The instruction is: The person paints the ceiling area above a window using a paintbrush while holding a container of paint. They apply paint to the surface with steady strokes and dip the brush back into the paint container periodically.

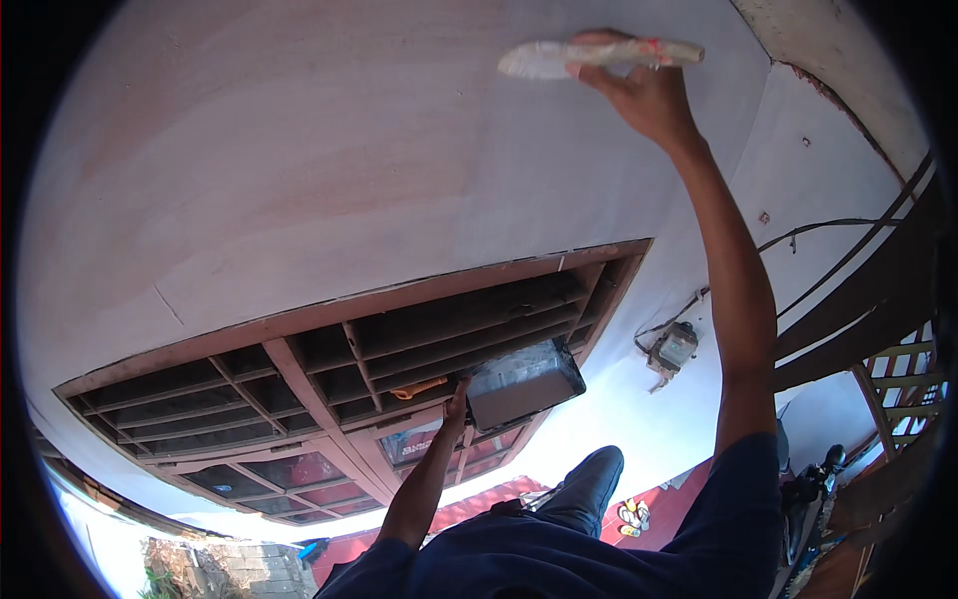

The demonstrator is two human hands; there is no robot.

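Note:
High on the wall, right of centre, my right hand (649,98) is closed around a paintbrush (537,61) with a pale, paint-smeared head and handle. The brush lies nearly level, its bristle end to the left, at or close to the pale wall (369,120); actual contact cannot be made out. Lower down, my left hand (458,401) grips the left side of a dark rectangular paint tray (524,384) with whitish paint smears inside. That tray is tilted in front of the slatted window frame, and some of the left fingers are hidden.
Below the painted wall spans a brown wooden window frame (284,364) with slatted vents and glass panes. A meter-like box (674,344) with cables is fixed to the wall at right. Sandals (634,517) lie on the red floor far below, and a motorbike (813,489) stands at lower right.

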